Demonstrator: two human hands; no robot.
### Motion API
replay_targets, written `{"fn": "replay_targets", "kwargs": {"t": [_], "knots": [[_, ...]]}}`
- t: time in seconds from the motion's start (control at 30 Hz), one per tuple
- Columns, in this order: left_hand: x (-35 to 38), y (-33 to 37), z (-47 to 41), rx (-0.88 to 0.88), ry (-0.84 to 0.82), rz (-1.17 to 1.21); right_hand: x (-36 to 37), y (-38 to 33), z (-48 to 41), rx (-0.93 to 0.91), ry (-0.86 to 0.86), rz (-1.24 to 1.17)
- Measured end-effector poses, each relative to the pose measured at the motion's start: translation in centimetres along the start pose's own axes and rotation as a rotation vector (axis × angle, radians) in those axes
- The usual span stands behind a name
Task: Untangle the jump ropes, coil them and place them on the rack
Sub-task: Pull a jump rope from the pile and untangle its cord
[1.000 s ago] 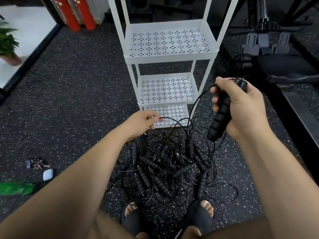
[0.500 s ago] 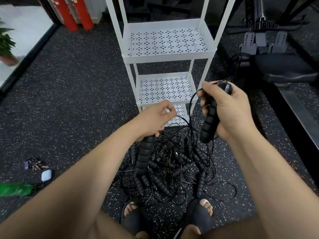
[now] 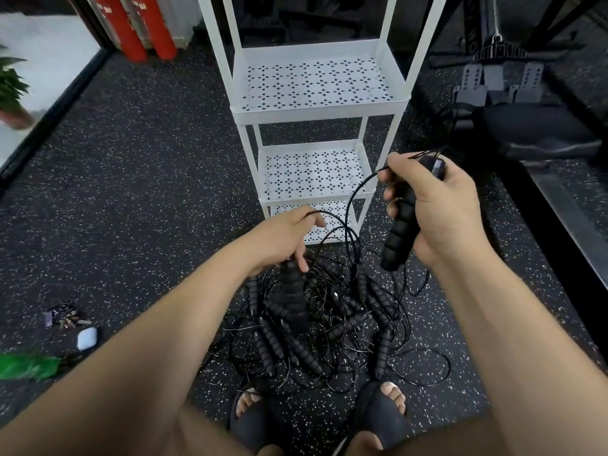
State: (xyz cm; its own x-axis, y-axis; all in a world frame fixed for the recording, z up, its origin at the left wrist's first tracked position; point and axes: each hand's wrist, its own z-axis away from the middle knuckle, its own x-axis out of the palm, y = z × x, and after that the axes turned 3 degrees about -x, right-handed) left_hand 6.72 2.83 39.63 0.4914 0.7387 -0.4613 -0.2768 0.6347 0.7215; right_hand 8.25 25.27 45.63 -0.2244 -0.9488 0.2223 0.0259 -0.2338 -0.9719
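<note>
Head view: white 3-shelf rack (image 3: 316, 108), just beyond both grips. Right hand (image 3: 441, 209) wraps handle 1 (image 3: 399, 238); left hand (image 3: 279, 238) grips handle 2 (image 3: 294, 291). Jump ropes (image 3: 332, 327) tangled on floor beneath. Keys (image 3: 64, 315), white case (image 3: 87, 338) lie well left of the left hand.

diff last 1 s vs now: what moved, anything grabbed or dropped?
The left hand went from reaching into the rope pile to gripping a second handle, lifted so it hangs from that hand over the tangle. Nothing was let go. Unchanged: the right hand still grips the first handle, its cable trailing down to the pile; the rack shelves hold no ropes.
</note>
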Motion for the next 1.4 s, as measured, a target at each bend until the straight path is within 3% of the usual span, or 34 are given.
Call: {"fn": "replay_targets", "kwargs": {"t": [0.17, 0.33, 0.43, 0.6, 0.77, 0.93, 1.17, 1.3, 1.4], "knots": [[-0.6, 0.1, -1.1, -0.117, 0.115, 0.117, -0.2, 0.0, -0.1, 0.001, 0.003, -0.015], [-1.0, -0.6, 0.0, -0.391, -0.069, 0.435, -0.5, -0.1, -0.4, -0.004, 0.016, -0.031], [-1.7, -1.3, 0.5, -0.442, -0.138, 0.440, -0.5, -0.1, -0.4, -0.003, 0.014, -0.036], [-1.9, -0.7, 0.1, -0.466, -0.073, 0.427, -0.3, 0.1, -0.3, 0.005, 0.001, -0.017], [-1.7, -0.4, -0.7, -0.419, -0.069, 0.448, 0.1, 0.7, 0.0, 0.032, -0.043, 0.033], [-1.4, 0.0, 0.0, -0.124, -0.158, 0.443, 0.3, 1.1, 0.0, 0.087, -0.106, 0.129], [-0.6, 1.0, 0.5, 0.126, -0.037, 0.079, 0.4, 0.4, 0.3, 0.098, -0.158, 0.101], [0.4, 1.4, 0.6, 0.123, 0.004, -0.249, 0.8, 0.2, 0.6, 0.107, -0.172, 0.071], [1.7, 1.8, 0.6, 0.119, 0.054, -0.295, 1.1, 0.2, 0.7, 0.116, -0.185, 0.047]]}}
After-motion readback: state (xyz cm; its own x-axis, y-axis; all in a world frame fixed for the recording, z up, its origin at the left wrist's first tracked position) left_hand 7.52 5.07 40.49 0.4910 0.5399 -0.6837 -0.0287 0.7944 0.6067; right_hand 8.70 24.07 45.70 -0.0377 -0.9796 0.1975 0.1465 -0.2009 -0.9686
